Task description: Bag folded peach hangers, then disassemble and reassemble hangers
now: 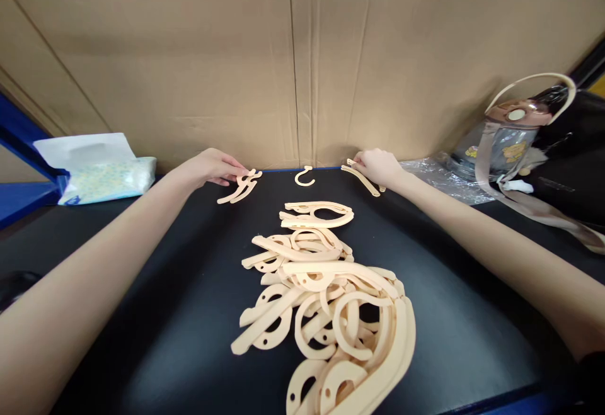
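Note:
At the far left of the black table, my left hand (218, 167) pinches a cream plastic hanger arm piece (246, 183), one of a small group of curved pieces there. Over on the right, my right hand (377, 167) has its fingers closed at the upper end of another cream hanger arm (363, 179); its fingertips are partly hidden. Between the hands lies a single loose hanger hook (305, 177). Nearer to me, folded cream hangers (326, 213) lie in a long overlapping pile (401, 339) that runs to the bottom of the view.
A tissue pack (111, 179) sits at the back left. At the right stand a clear bottle (513, 135) with a strap and a black bag (571, 157), beside crumpled clear plastic wrap (435, 176). A cardboard wall (212, 56) closes off the table's far edge.

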{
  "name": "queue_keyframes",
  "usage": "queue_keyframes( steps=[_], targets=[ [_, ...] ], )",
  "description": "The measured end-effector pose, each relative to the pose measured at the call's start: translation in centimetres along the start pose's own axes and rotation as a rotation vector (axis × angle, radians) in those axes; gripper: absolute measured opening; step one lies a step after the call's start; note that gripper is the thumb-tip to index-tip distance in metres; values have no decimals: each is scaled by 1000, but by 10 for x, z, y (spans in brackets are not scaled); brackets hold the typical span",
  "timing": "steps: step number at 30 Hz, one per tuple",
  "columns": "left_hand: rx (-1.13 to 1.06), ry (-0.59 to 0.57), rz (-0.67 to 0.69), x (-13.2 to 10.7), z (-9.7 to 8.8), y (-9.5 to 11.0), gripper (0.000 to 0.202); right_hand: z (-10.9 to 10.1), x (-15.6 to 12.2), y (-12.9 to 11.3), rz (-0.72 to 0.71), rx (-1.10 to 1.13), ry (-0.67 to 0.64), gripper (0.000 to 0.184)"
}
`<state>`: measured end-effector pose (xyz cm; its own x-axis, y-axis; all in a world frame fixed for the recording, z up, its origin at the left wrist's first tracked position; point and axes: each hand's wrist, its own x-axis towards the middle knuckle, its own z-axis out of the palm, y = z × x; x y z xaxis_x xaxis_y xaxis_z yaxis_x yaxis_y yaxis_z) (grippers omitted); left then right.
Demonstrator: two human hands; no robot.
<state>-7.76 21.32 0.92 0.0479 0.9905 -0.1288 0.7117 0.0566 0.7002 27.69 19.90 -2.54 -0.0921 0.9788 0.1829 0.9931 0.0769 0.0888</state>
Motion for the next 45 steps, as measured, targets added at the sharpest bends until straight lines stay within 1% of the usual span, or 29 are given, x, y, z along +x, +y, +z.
queue_keyframes(
  steps=[4,7,9,10,11,13,14,15,16,18,21,23,25,27,31,34,36,40,43,45],
  targets=[
    [103,40,7,3,7,0,27,-3,-2,-2,-13,20,-2,36],
    [209,133,36,5,9,6,28,-17,-11,-13,-64,37,34,37],
    [271,182,73,2,11,14,28,-28,-20,-25,-174,93,18,35],
    [293,185,95,0,13,19,28,-34,-25,-32,-262,148,-16,36],
    [309,167,120,-4,15,26,28,-38,-31,-39,-373,237,-76,36],
    [327,73,164,-14,23,40,28,-42,-41,-53,-539,363,-174,35],
    [333,7,180,-20,28,46,29,-42,-45,-58,-586,381,-196,31],
    [339,-64,185,-25,33,53,30,-40,-48,-63,-602,365,-193,25],
    [346,-132,187,-30,37,58,31,-38,-49,-66,-600,334,-176,20],
    [360,-226,185,-38,45,66,35,-32,-50,-69,-566,279,-134,18],
    [377,-262,187,-45,52,71,42,-25,-47,-68,-518,240,-99,21],
    [382,-262,192,-49,55,73,38,-22,-44,-67,-507,201,-83,23],
    [381,-252,203,-51,59,74,34,-19,-44,-69,-509,145,-60,21],
    [373,-219,214,-51,65,73,35,-16,-45,-71,-510,86,-26,25],
    [299,-100,229,-44,82,65,37,-12,-48,-77,-473,8,31,28],
    [148,1,260,-40,92,61,33,-15,-49,-78,-403,-14,60,26],
    [0,42,295,-40,95,63,27,-21,-48,-77,-345,-18,96,25],
    [-290,63,347,-47,94,75,27,-38,-47,-73,-274,-12,180,25],
    [-412,26,351,-53,90,84,26,-48,-47,-68,-305,16,253,26],
    [-443,3,339,-56,86,89,24,-53,-46,-64,-361,59,292,26]
  ],
)
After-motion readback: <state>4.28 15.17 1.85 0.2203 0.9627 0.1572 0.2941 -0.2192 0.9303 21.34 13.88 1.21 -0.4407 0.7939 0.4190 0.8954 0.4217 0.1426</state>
